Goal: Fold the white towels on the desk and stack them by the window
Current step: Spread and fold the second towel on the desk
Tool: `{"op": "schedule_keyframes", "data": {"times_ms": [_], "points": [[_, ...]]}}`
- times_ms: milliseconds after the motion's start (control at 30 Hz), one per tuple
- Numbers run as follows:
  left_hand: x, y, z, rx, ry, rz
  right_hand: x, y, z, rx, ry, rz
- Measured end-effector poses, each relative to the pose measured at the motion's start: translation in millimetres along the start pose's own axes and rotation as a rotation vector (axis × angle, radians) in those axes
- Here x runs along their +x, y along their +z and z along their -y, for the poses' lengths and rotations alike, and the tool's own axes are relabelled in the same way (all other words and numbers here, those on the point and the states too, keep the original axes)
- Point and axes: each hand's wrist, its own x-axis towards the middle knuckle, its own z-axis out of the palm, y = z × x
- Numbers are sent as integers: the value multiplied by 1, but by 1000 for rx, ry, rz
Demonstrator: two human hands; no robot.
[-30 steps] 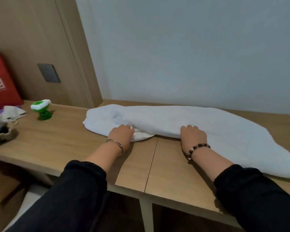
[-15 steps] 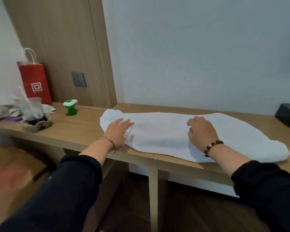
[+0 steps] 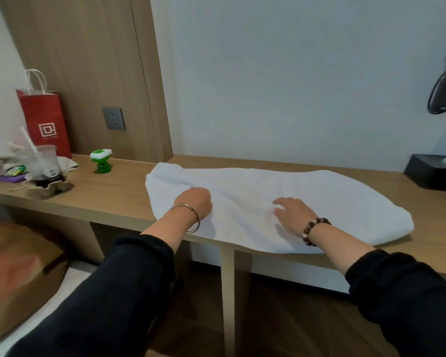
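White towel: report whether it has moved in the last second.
Yes. The white towel has slid toward the person, its near edge now reaching the wooden desk's front edge.

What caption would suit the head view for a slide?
Head view: left hand grips the white towel near its left end, right hand flat on its middle, on the wooden desk.

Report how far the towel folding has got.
Done: nothing stacked in view; one white towel lies long across the desk, seemingly folded lengthwise. In hand: the left hand grips its left end, the right hand presses flat on its middle. Left: the crosswise folds, then stacking.
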Motion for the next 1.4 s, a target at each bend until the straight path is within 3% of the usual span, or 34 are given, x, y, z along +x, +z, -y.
{"op": "schedule_keyframes", "data": {"times_ms": [100, 233, 267, 367, 467, 567, 700, 767, 833, 933, 1033, 1233, 1300, 1400], "points": [[15, 19, -47, -123, 73, 102, 5, 0, -11, -209, 31, 40], [35, 48, -97, -79, 73, 207, 22, -21, -29, 267, 146, 47], [39, 55, -102, -36, 74, 223, 27, -29, -37, 260, 166, 18], [43, 73, -109, 135, 111, 250, 50, -48, -71, -94, 236, -194], [48, 83, -109, 94, 77, 198, 73, -62, -109, -278, 475, -179], [49, 85, -108, 96, 87, 175, 88, -67, -141, -303, 701, -155], [47, 84, -107, 99, 81, 159, 100, -69, -161, -199, 841, -242], [46, 83, -108, 89, 80, 160, 104, -72, -163, -223, 797, -298], [46, 82, -108, 79, 83, 159, 109, -72, -159, -241, 636, -358], [45, 82, -108, 69, 80, 148, 113, -60, -143, -171, 414, -289], [45, 82, -108, 59, 77, 143, 115, -50, -141, -30, 423, -262], [47, 83, -108, 68, 71, 141, 111, -64, -140, -97, 403, -125], [46, 84, -109, 67, 76, 139, 112, -68, -138, -238, 386, -110], [48, 84, -110, 63, 77, 135, 117, -85, -140, -332, 429, -245]]}}
